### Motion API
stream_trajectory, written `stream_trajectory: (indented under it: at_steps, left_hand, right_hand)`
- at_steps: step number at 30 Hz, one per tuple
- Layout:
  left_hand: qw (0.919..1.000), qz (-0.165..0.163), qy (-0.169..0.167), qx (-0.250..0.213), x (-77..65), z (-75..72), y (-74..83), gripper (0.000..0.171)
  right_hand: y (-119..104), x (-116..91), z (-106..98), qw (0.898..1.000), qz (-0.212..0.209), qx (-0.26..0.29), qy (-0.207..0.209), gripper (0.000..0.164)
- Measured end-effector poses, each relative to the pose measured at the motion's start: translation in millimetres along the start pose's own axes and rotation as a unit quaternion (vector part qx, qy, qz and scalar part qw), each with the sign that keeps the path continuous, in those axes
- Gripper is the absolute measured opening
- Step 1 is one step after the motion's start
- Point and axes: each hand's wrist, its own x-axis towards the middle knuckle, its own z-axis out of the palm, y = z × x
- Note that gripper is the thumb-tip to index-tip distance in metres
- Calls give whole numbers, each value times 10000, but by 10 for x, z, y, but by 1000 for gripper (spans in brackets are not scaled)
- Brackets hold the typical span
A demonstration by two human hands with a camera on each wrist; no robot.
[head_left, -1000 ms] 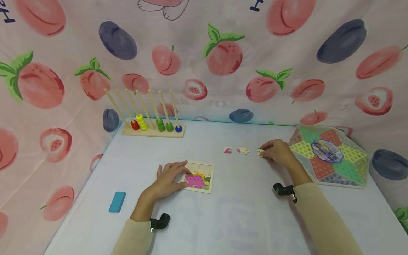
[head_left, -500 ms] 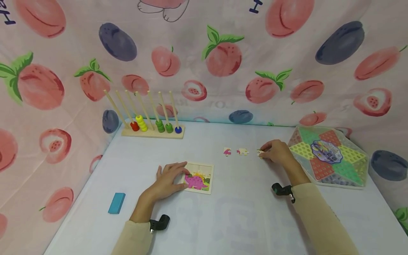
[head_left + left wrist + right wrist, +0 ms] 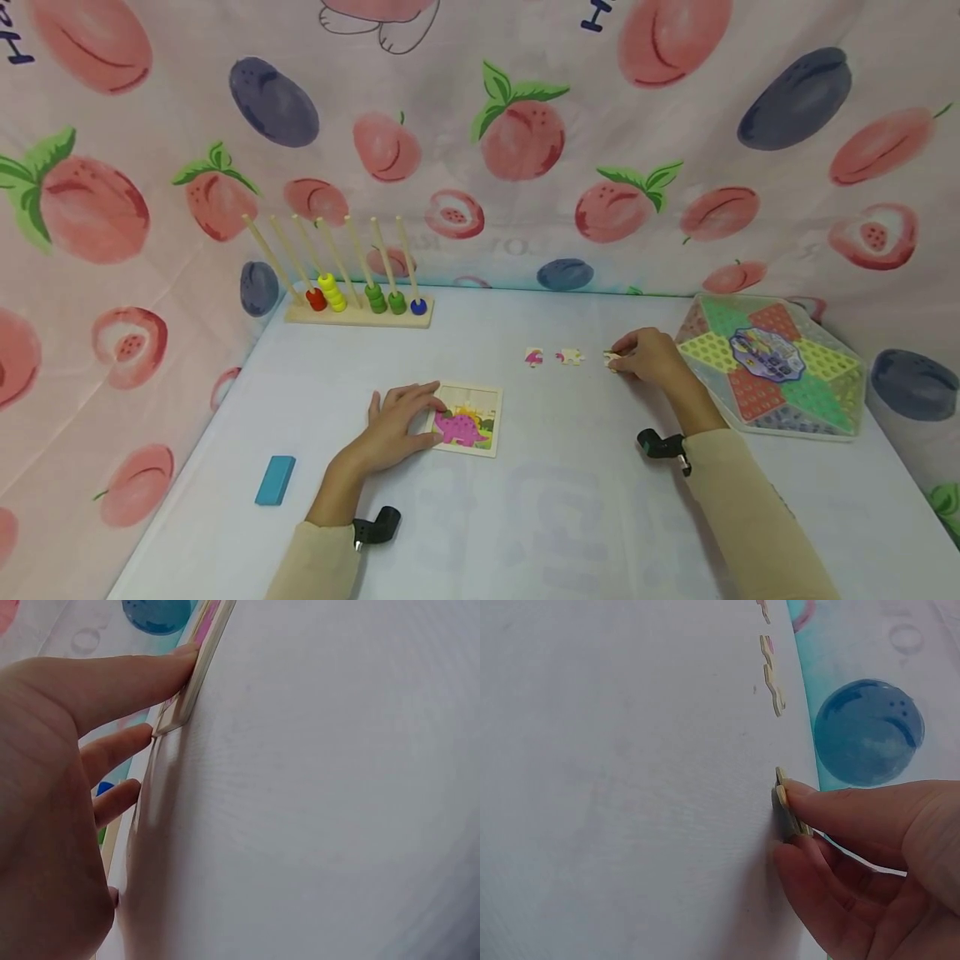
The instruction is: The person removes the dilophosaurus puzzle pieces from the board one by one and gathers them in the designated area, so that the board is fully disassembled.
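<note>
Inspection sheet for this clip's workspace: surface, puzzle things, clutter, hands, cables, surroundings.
Surface: white tabletop with faint marks.
Puzzle: pink dinosaur picture, flat; top strip looks unfilled.
Loose: pink piece and pale piece, apart, beyond and right of the puzzle.
Clutter: bead stand back left, blue block left, patterned box right.
Left hand: touches the puzzle's left side.
Right hand: pinches a third piece.
Cables: nothing seen.
Surroundings: fruit-print cloth behind.

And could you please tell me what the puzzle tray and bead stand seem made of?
The puzzle tray looks like matt wood, judging by its pale tan rim. The bead stand seems bare wood, being pale with little shine; its smooth, colourful beads could be painted wood or plastic.
</note>
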Motion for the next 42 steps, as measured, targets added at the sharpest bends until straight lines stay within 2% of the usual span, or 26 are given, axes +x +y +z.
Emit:
stream_trajectory:
  at_steps: [12, 34, 42]
  left_hand:
    - [10000, 9, -12, -76, -15, 19, -12, 35]
    - [9999, 19, -22, -99, 10, 8, -37, 35]
    - [9999, 129, 1, 108, 33, -42, -32, 33]
  right_hand:
    - [21, -14, 14, 9994, 61, -326, 122, 32]
    - [-6, -50, 26, 9996, 240, -40, 116, 34]
    - [-45, -86, 50, 9996, 270, 42, 42, 33]
